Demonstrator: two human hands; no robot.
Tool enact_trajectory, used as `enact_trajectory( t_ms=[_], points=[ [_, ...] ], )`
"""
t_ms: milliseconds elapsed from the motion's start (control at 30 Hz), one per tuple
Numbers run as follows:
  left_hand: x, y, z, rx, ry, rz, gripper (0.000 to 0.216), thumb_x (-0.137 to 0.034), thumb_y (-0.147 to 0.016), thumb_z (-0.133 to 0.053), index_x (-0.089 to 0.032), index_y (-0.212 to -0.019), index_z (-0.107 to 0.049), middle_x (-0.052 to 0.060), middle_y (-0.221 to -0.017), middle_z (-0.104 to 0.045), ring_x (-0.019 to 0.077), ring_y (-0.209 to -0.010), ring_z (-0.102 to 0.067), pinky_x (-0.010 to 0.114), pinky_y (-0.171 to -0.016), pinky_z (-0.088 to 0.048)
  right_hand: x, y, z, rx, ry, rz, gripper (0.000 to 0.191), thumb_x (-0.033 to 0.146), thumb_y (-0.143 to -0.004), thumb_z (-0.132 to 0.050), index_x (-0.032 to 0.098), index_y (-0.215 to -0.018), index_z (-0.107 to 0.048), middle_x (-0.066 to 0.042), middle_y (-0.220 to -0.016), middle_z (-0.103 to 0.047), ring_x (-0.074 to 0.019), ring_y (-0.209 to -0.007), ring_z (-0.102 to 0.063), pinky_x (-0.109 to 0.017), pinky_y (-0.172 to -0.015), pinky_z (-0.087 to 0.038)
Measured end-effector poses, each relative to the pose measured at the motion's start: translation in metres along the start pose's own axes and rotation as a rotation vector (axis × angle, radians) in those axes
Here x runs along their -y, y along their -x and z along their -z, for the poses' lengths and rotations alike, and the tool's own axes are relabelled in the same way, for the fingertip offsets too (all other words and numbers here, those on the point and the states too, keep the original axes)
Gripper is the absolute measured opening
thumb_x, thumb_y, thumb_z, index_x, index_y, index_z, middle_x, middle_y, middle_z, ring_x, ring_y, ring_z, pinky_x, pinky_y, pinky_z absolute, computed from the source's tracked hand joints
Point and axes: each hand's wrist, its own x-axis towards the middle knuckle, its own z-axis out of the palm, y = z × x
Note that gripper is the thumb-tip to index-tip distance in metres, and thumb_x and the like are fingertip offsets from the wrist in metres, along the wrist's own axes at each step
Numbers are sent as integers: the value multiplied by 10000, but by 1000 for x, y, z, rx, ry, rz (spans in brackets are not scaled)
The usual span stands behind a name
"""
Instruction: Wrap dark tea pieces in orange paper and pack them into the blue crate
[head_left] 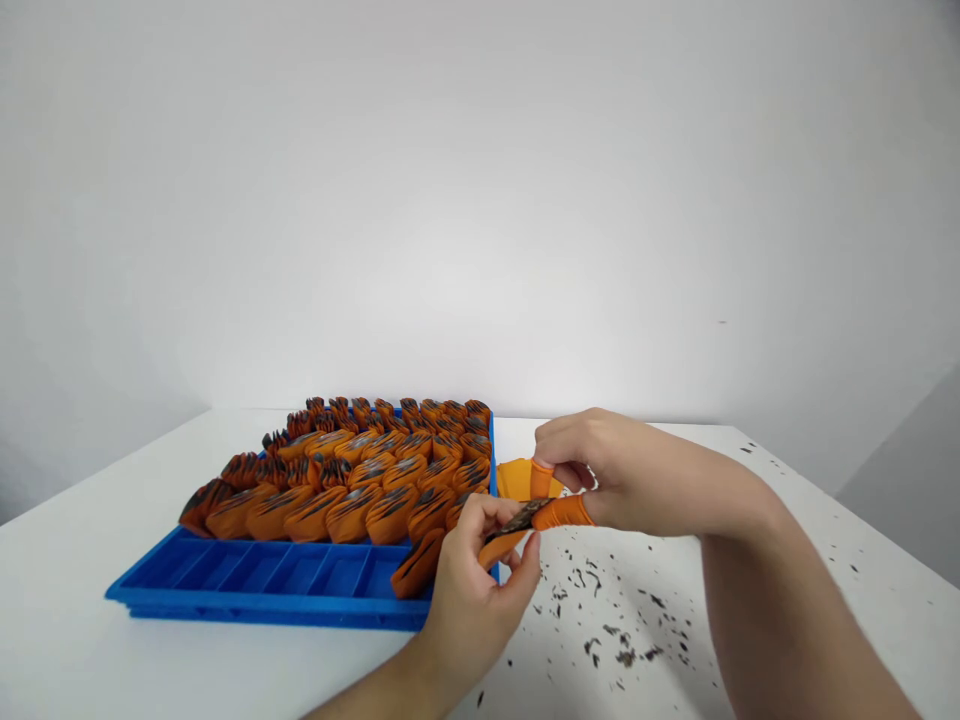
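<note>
My left hand [484,575] is closed, thumb and fingers pinching a small orange piece with a dark, flaky-looking edge [519,519]. My right hand [607,465] meets it from the right, its thumb and a fingertip sleeved in orange finger cots [564,513]. The right thumb touches the piece's dark end; whether those fingers grip it is hidden. Left of my hands lies a blue compartment tray [277,604], filled with rows of folded orange bundles with dark edges [307,515]. One loose orange folded piece [418,566] leans in the tray's front right compartment.
Behind my right hand, a yellow-orange piece [516,478] lies on the white table [67,600]. Dark flakes [626,658] are scattered over the right side of the table. A white wall [480,200] stands behind.
</note>
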Motion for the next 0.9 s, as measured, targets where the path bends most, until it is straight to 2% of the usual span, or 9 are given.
enact_trajectory(
  t_ms=[233, 533, 767, 900],
  points=[
    [-4, 0, 0, -23, -119, -53, 149, -226, -932, -720, -233, -996, -586, -28, -841, -671, 106, -608, -615, 217, -600, -560, 6, 5, -3, -17, 72, -26, 148, 86, -838, -719, 206, -809, -638, 14, -792, -623, -135, -686, -485, -275, -594, -311],
    [-4, 2, 1, -3, -206, -104, 153, -212, -927, -716, -244, -1017, -597, -15, -876, -704, 117, -610, -650, 209, -581, -568, 6, 11, -1, -43, 100, -52, 196, 118, -847, -693, 209, -747, -551, 17, -789, -623, -127, -656, -467, -278, -575, -303],
    [-1, 2, 2, 7, -245, -135, 153, -219, -948, -713, -249, -1030, -588, -42, -820, -674, 102, -569, -636, 202, -565, -542, 9, 9, -1, -38, 106, -54, 178, 87, -810, -686, 207, -753, -569, 17, -789, -631, -127, -662, -477, -277, -574, -299],
    [-1, 3, 2, 6, -265, -168, 167, -186, -930, -711, -254, -1013, -583, -39, -845, -698, 99, -581, -648, 192, -572, -551, 3, 13, 0, -9, 72, -60, 121, 164, -867, -698, 214, -799, -613, 18, -806, -642, -125, -655, -477, -273, -564, -317]
  ],
)
